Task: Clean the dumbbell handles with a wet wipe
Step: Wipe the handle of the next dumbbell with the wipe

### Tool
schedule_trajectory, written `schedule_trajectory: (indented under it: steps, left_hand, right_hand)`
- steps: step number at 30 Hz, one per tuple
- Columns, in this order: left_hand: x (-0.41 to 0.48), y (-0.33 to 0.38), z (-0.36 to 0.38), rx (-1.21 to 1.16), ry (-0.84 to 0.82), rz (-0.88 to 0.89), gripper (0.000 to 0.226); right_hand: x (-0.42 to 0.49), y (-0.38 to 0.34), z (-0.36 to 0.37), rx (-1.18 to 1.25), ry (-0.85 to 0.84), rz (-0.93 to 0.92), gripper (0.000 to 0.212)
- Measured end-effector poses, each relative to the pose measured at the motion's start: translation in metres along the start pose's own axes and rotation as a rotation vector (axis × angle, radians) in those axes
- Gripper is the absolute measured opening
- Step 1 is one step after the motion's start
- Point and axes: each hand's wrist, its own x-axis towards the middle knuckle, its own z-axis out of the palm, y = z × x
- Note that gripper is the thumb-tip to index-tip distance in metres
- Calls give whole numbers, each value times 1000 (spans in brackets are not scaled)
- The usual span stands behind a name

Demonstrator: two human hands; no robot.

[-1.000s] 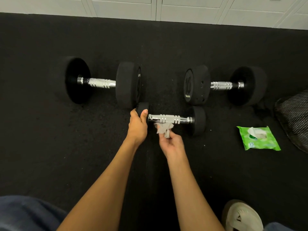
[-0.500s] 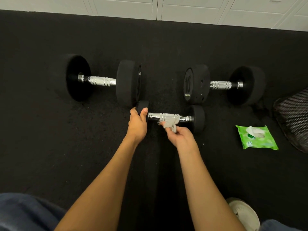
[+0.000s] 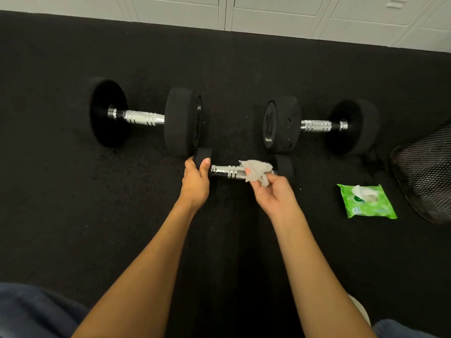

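Note:
A small black dumbbell with a chrome handle (image 3: 228, 171) lies on the black floor in front of me. My left hand (image 3: 196, 180) grips its left end weight. My right hand (image 3: 273, 193) pinches a crumpled white wet wipe (image 3: 256, 170) that lies over the right part of the handle, hiding that end of the bar. Two larger dumbbells lie behind it: one at the left with its chrome handle (image 3: 141, 117) showing, and one at the right with a shorter visible handle (image 3: 317, 125).
A green pack of wet wipes (image 3: 366, 203) lies on the floor at the right, a wipe sticking out of its opening. A black mesh object (image 3: 424, 172) stands at the right edge. White cabinet fronts (image 3: 268, 13) run along the far edge of the floor.
My right hand has slid the wipe rightward along the small dumbbell's handle, from the left part toward the right end. My left hand has kept its grip on the left weight.

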Motion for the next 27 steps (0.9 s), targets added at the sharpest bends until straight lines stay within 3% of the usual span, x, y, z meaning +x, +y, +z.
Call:
schedule_trajectory:
  steps: [3, 5, 8, 12, 17, 22, 27]
  left_hand:
    - [-1, -1, 0, 4, 6, 0, 56]
    - [-2, -1, 0, 3, 9, 1, 56]
    - [-3, 0, 1, 3, 17, 3, 55]
    - [-1, -1, 2, 1, 19, 2, 55]
    - [-2, -4, 1, -2, 14, 3, 56]
    - [-3, -5, 1, -6, 20, 7, 57]
    - [-3, -8, 1, -4, 10, 6, 60]
  right_hand:
    - [5, -10, 12, -627, 171, -453, 25]
    - [7, 1, 11, -1132, -26, -724, 26]
    - [15, 21, 9, -1598, -324, -883, 29]
    - [32, 14, 7, -1559, -343, -912, 30]
    - [45, -2, 39, -1684, -244, -615, 26]
    - [32, 2, 29, -1609, -486, -587, 29]
    - [50, -23, 28, -1386, -411, -488, 29]
